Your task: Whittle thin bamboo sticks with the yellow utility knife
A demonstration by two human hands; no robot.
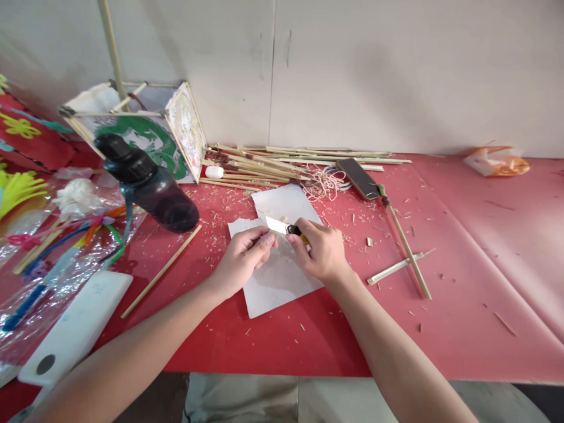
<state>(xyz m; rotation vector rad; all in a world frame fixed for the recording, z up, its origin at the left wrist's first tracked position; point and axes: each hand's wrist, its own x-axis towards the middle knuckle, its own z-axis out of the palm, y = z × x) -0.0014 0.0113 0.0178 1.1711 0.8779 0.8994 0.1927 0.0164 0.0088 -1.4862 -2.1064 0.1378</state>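
Note:
My right hand (321,247) is wrapped round a utility knife (291,230) with a black and yellow handle. Its pale blade points left, towards my left hand (245,258). The thumb and fingers of that hand are pinched together near the blade; whatever they grip is too small and hidden to name. Both hands are above white paper sheets (273,296) that lie on the red tabletop. Small pale shavings are scattered over the paper and around it.
Behind the paper are bamboo sticks (259,167), tangled string (324,183) and a phone (359,178). To the left stand a dark bottle (152,188) and a paper lantern (136,138). Two crossed bamboo pieces (408,249) lie right; an orange-white bag (497,161) sits farther off.

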